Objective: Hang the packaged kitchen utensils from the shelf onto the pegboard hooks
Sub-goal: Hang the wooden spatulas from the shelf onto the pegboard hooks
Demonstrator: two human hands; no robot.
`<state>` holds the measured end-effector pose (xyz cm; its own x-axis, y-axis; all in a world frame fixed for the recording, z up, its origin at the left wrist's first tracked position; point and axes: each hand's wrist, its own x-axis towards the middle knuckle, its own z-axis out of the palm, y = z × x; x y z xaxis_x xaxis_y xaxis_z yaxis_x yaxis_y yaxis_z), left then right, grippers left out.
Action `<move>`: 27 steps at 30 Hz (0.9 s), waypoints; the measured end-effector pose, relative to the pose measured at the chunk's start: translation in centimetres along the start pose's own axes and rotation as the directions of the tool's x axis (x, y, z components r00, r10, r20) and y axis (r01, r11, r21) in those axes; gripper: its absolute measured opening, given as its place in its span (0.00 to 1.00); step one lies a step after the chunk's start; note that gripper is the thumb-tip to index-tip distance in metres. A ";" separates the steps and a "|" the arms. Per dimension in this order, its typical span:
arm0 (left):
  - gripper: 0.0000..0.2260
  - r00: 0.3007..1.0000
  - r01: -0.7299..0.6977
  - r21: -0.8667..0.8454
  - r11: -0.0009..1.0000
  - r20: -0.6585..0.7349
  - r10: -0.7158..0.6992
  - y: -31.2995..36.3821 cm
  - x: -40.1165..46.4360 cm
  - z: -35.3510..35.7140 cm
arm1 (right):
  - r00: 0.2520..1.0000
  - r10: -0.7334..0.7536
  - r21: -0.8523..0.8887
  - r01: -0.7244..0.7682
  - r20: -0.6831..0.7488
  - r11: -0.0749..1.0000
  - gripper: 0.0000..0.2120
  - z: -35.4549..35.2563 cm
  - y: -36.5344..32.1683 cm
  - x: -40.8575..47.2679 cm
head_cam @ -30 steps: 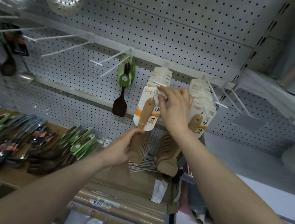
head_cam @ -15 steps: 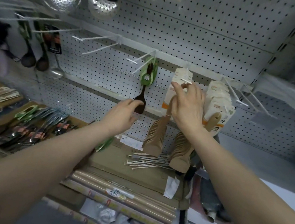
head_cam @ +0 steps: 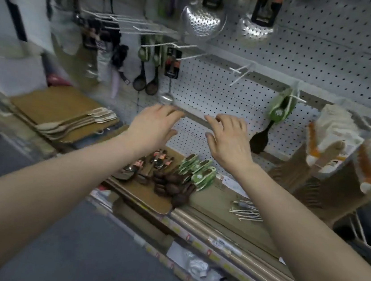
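My left hand (head_cam: 154, 126) and my right hand (head_cam: 229, 140) hover side by side in front of the white pegboard (head_cam: 330, 57), fingers loose, holding nothing. Below them on the shelf lies a pile of green-carded dark spoons (head_cam: 195, 172) and orange-carded metal spoons (head_cam: 153, 162). One green-carded dark spatula (head_cam: 276, 118) hangs on a hook to the right. Further right hang wooden spatulas in white and orange packaging (head_cam: 329, 144). An empty white double hook (head_cam: 241, 73) juts out above my right hand.
Metal skimmers (head_cam: 202, 23) hang at the top; black ladles (head_cam: 146, 81) hang at left. Wooden spoons (head_cam: 77, 122) lie on brown boards at left. Loose white hooks (head_cam: 247, 212) lie on the shelf. Rolled goods fill the lower shelf (head_cam: 236, 251).
Both hands have left the wooden spatula packs and moved left and down, now empty above the shelf pile. The view has swung left and is blurred.
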<state>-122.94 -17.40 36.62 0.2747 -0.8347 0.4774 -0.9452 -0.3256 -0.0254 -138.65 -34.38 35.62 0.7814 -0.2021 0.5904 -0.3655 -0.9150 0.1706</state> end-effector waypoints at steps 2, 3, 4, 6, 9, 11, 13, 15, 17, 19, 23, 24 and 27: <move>0.23 0.999 0.036 0.052 0.998 0.007 -0.037 -3.9 -2.6 -0.9 | 0.998 -0.042 0.022 0.041 0.039 0.999 0.21 1.3 -3.9 2.1; 0.23 0.998 0.057 0.078 0.995 0.014 -0.058 -5.8 -3.9 -1.3 | 0.997 -0.062 0.031 0.060 0.055 0.998 0.21 1.9 -5.8 3.1; 0.22 0.997 0.078 0.104 0.992 0.017 -0.080 -7.6 -5.1 -1.7 | 0.994 -0.084 0.040 0.082 0.065 0.996 0.22 2.4 -7.6 4.1; 0.22 0.991 0.127 0.148 0.981 0.009 -0.130 -11.1 -7.6 -2.3 | 0.988 -0.136 0.068 0.131 0.074 0.989 0.22 3.6 -11.1 6.0; 0.22 0.974 0.220 0.170 0.961 0.014 -0.226 -15.8 -11.1 -2.9 | 0.975 -0.200 0.106 0.189 0.099 0.976 0.22 5.2 -15.8 8.6; 0.23 0.957 0.276 0.193 0.942 0.035 -0.287 -18.8 -13.2 -3.1 | 0.964 -0.244 0.144 0.228 0.106 0.963 0.23 6.5 -18.7 10.2; 0.22 0.939 0.326 0.209 0.922 0.044 -0.342 -21.9 -15.0 -3.0 | 0.953 -0.288 0.203 0.264 0.097 0.943 0.23 8.2 -21.5 11.8; 0.21 0.916 0.378 0.221 0.899 0.049 -0.397 -24.6 -16.6 -2.9 | 0.943 -0.324 0.250 0.297 0.074 0.922 0.23 10.0 -24.1 13.5; 0.20 0.897 0.415 0.230 0.880 0.059 -0.438 -27.4 -17.7 -2.5 | 0.934 -0.353 0.289 0.322 0.060 0.901 0.24 12.2 -26.5 15.3; 0.20 0.881 0.440 0.243 0.864 0.071 -0.469 -30.4 -18.5 -1.8 | 0.924 -0.376 0.324 0.337 0.066 0.884 0.24 14.7 -28.8 17.4; 0.20 0.855 0.473 0.264 0.840 0.091 -0.510 -36.7 -18.4 0.3 | 0.896 -0.431 0.361 0.368 0.110 0.857 0.26 19.7 -32.5 22.1; 0.20 0.850 0.480 0.263 0.837 0.095 -0.518 -38.3 -18.1 0.8 | 0.887 -0.445 0.362 0.378 0.121 0.852 0.26 20.9 -33.2 23.4; 0.21 0.835 0.507 0.247 0.826 0.099 -0.542 -43.0 -16.5 2.3 | 0.867 -0.477 0.374 0.399 0.142 0.837 0.26 24.2 -35.2 27.6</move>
<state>-86.37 9.32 27.81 0.7590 -0.5642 0.3250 -0.5977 -0.8017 0.0042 -92.03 -16.16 26.83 0.9238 0.2118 0.3189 0.1952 -0.9772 0.0835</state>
